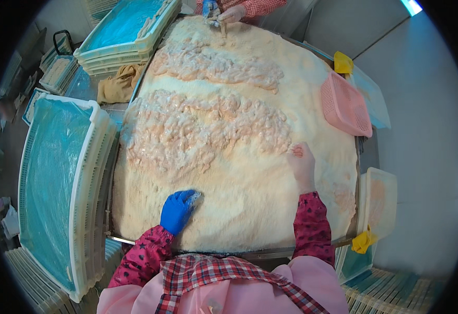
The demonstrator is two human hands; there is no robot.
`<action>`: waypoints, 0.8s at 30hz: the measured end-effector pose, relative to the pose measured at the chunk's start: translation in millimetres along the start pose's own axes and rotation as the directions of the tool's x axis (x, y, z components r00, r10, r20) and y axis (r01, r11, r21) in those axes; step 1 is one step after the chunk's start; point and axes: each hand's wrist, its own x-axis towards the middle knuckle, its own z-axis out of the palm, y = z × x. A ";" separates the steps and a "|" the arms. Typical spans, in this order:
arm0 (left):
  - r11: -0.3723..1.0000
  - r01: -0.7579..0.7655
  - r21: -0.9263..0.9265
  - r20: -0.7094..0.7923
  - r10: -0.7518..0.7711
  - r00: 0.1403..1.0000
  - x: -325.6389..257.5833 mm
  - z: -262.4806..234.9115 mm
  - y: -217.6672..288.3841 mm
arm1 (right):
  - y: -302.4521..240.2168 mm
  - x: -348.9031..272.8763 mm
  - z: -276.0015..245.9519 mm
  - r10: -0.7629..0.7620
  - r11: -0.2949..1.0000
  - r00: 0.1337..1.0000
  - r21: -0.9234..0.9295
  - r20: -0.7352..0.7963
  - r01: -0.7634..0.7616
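My left hand (176,213), in a blue glove, is closed at the near left of the table, over pale yellow crumbs (239,209). A small glistening, crumb-specked piece (194,198) shows at its fingertips; I cannot tell its kind. My right hand (302,163), in a pale covering, has its fingers curled in at the right end of a heap of wet, pinkish raw meat pieces (197,128). What it grips, if anything, is hidden. A second band of raw meat (213,70) lies farther back on the crumbs.
White crates lined with blue film (54,172) are stacked at the left, with another stack (129,31) behind. A brown cloth (118,85) lies between them. At the right edge sits a pink basket (343,107). A co-worker's hands (221,13) work at the far edge.
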 end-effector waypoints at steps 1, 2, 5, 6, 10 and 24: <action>1.000 0.015 0.014 0.011 -0.016 1.000 0.1 -1.3 0.8 | 5.4 -1.7 4.6 -0.058 0.996 0.995 -0.075 -0.078 0.052; 0.999 0.024 0.026 0.016 -0.025 1.000 3.6 -1.4 2.3 | 15.4 2.8 10.6 -0.125 0.982 0.980 -0.159 -0.156 0.100; 0.998 0.037 0.056 0.028 -0.038 0.999 3.9 -1.7 2.5 | 43.8 23.2 29.0 -0.120 0.960 0.978 -0.271 -0.174 0.069; 0.997 0.039 0.063 0.028 -0.041 0.999 3.2 -2.1 1.9 | 51.4 30.0 30.9 -0.082 0.957 0.986 -0.287 -0.147 0.037; 0.920 0.349 -0.177 0.039 -0.348 0.937 -5.1 -6.2 -8.3 | 55.9 39.3 11.9 0.089 0.990 0.992 0.122 -0.094 -0.077; 1.000 -0.022 -0.013 -0.004 0.022 1.000 -13.0 -16.5 10.1 | -30.4 -114.7 23.9 -0.343 0.914 0.759 0.008 0.553 0.407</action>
